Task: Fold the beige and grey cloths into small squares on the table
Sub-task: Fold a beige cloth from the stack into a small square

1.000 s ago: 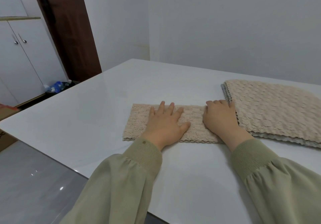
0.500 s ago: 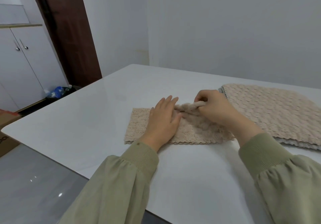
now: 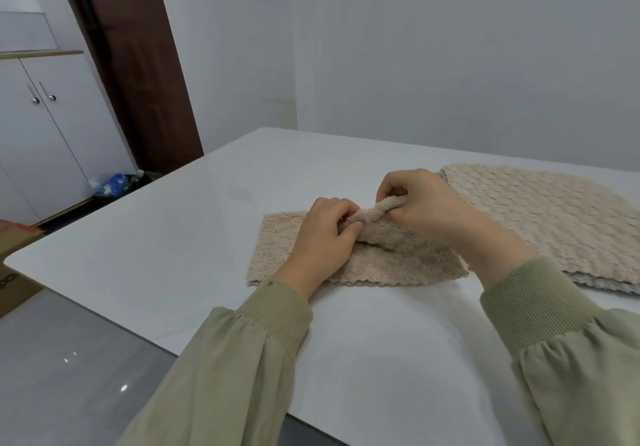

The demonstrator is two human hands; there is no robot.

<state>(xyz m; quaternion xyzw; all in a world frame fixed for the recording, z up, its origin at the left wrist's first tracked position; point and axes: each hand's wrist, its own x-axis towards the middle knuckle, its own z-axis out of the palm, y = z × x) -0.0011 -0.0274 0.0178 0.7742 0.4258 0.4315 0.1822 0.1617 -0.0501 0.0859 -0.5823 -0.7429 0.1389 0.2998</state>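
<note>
With our left hand (image 3: 322,238) and right hand (image 3: 426,210) we are pinching a raised fold of the beige textured cloth (image 3: 277,248). The rest is lying on the white glossy table (image 3: 173,255).

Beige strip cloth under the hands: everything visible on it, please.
The beige textured plush cloth lies as a long folded strip on the glossy white table, near edge scalloped. Its left end lies flat; the far edge toward the right is lifted and bunched into a roll, pinched by the left hand and right hand. The right wrist hides whether it touches the stack of beige and grey cloths beside it.
</note>
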